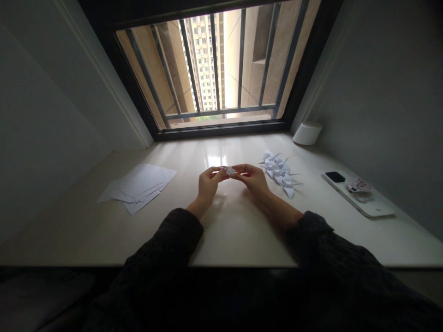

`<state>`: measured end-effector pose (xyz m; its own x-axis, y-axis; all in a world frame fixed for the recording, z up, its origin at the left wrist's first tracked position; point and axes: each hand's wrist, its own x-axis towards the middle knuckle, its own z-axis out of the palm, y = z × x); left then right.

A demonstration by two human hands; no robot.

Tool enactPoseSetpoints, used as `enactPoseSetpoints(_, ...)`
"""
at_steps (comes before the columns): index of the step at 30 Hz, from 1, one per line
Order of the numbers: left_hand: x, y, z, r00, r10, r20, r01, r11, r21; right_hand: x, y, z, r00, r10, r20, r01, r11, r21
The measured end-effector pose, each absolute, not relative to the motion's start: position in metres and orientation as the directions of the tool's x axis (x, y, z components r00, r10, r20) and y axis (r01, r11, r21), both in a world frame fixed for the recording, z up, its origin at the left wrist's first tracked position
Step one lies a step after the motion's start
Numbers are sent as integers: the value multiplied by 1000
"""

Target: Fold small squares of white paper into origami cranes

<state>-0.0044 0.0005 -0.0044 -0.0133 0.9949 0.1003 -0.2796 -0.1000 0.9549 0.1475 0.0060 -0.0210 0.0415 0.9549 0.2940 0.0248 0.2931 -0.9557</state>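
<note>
On the desk, centre: a small folded piece of white paper (230, 170) is held between the 2 hands, over a glossy cream desktop (238, 240); its exact folded form is too small to be made out.
Left hand: the left hand (208, 182) is closed into a pinch, with the paper gripped at its left side by the fingertips.
Right hand: the right hand (252, 178) is likewise closed, with the paper gripped at its right side; the fingertips of both hands are nearly touching.
Arms: both forearms are bare beyond dark knit sleeves (166, 249).
Right of the hands: a cluster of white folded paper cranes (279, 173) is laid close together, just beyond the right hand; the exact count cannot be told.
Left of the hands: a loose, slightly fanned stack of white rectangular paper sheets (138, 186) is laid well apart from the left hand.
Far right: a white smartphone (356, 193) is laid back upward, with a black camera bump and a round printed sticker.
Back right corner: a white cylindrical object (307, 133) is placed against a grey wall (380, 92).
Beyond the desk: a dark-framed window (221, 130) is crossed by dark metal bars (240, 60), with a tall tan apartment block (202, 60) seen outside.
</note>
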Motion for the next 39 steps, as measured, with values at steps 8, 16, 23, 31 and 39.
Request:
enactPoseSetpoints(8, -5, 1, -4, -1, 999, 44, -296, -42, 954, 148, -4, -11, 22, 875, 483, 209, 469, -858)
enactPoseSetpoints(16, -5, 2, -5, 52, 998, -17, -335, 34, 942, 151, -8, -7, -42, 787, 616, 293, 599, -745)
enactPoseSetpoints(23, -6, 1, -4, 50, 997, 58, -300, -40, 953, 152, -8, -6, -46, 785, 617, 295, 601, -743)
enactPoseSetpoints(31, -7, 2, -6, 79, 997, 14, -212, 3, 977, 152, -5, -11, -12, 787, 616, 270, 596, -756)
enactPoseSetpoints(39, -8, 1, -4, 101, 994, -40, -269, 66, 961, 151, -6, -8, -25, 786, 618, 265, 601, -754)
